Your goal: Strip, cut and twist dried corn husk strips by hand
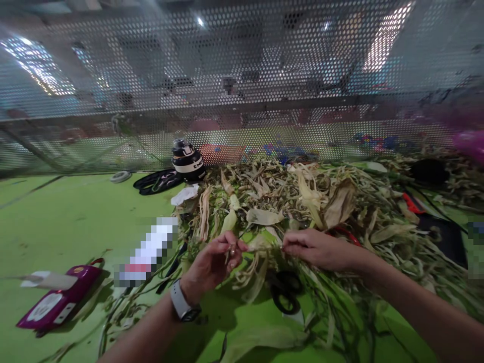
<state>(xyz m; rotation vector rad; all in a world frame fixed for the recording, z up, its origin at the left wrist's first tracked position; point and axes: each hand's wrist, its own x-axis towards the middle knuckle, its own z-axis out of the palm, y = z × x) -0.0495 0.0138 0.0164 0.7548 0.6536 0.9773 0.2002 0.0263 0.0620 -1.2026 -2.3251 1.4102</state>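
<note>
Between my hands a pale, partly shredded corn husk [260, 243] is stretched out over the green table. My left hand [217, 259], with a white watch band at the wrist, pinches its left end between thumb and forefinger. Something small and shiny shows among the curled fingers, too small to name. My right hand [312, 247] has its fingers pressed together at the husk's right end; the exact grip is partly hidden. Thin husk strips hang below. Black-handled scissors [285, 295] lie just under my right hand, and a long pale husk [266, 338] lies nearest to me.
A large heap of dried corn husks [264, 186] spreads across the back and right. A black bottle [188, 161] stands behind it, before a perforated metal screen [242, 65]. At left lies a purple device [62, 297]. A red-and-black tool [414, 202] is at right.
</note>
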